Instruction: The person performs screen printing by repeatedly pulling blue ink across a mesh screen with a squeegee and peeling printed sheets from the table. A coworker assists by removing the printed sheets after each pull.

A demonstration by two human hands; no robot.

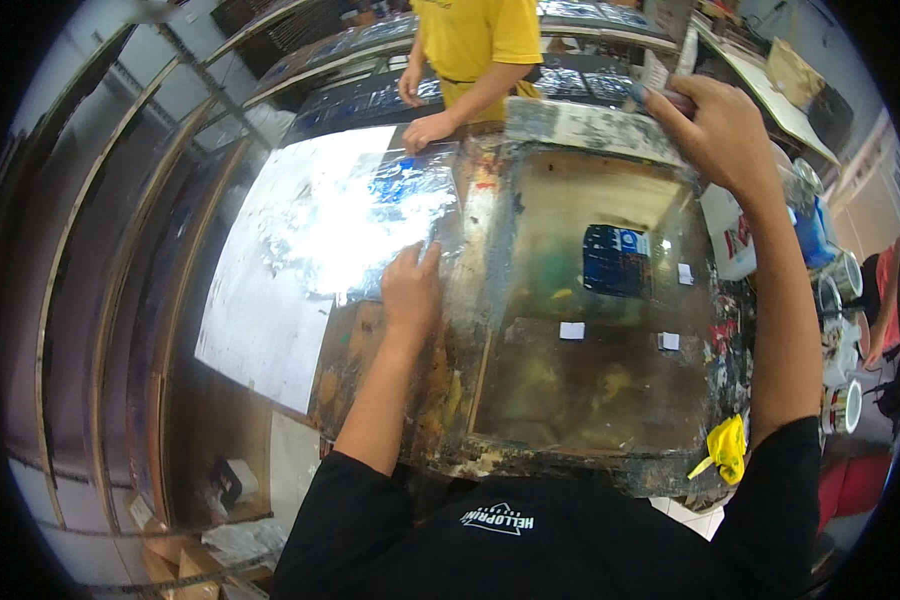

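Observation:
My left hand [413,290] is at the near right edge of a shiny, see-through plastic sheet [390,205] with blue print. Its fingers look pinched on that edge. The sheet lies partly over a white board [270,285] on the left of the stained worktop. My right hand [715,130] is raised at the far right, its fingers wrapped round a handle-like thing [682,103] whose kind I cannot make out. Below it lies a glassy, brownish work panel [590,395], carrying a dark blue printed rectangle [615,260] and three small white pads [571,330].
Across the worktop a person in a yellow shirt [480,45] has a hand near the sheet's far edge. Drying racks [135,240] stand at left. More shiny sheets lie behind. Cans [842,407], a white jug [730,240] and a yellow cloth or bag [727,450] are at right.

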